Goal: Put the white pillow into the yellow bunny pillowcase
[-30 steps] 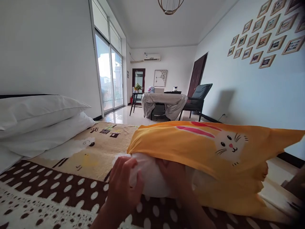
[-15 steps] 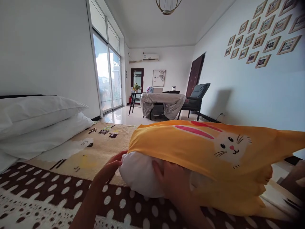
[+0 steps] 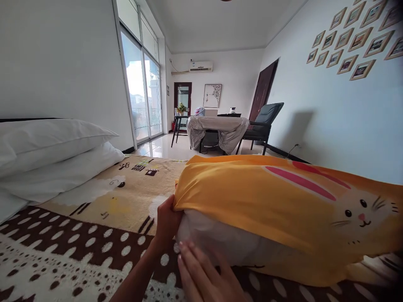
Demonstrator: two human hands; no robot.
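A yellow pillowcase (image 3: pixel 239 184) with a white rabbit print lies over a white pillow (image 3: pixel 217 239), whose near side shows out of the case's opening. My left hand (image 3: pixel 168 218) is closed around the left corner of the case, where the cloth meets the pillow. My right hand (image 3: pixel 208 272) is in front of the pillow's near left end, fingers stretched out and slightly blurred; whether it touches the pillow I cannot tell. Under both lies a patterned blanket (image 3: pixel 135 197) with brown and white dots along its near part.
White pillows (image 3: pixel 56 155) are stacked at the left of the bed. Beyond the bed stand a covered table (image 3: pixel 217 122), a black chair (image 3: pixel 264 121) and a small stand with a plant (image 3: pixel 181 109). Glass sliding doors (image 3: pixel 140 88) are at the left wall.
My left hand has closed on the case's corner. The right hand has come off the pillow's side toward me and left. The case's rabbit print has shifted right, and the view has tilted down.
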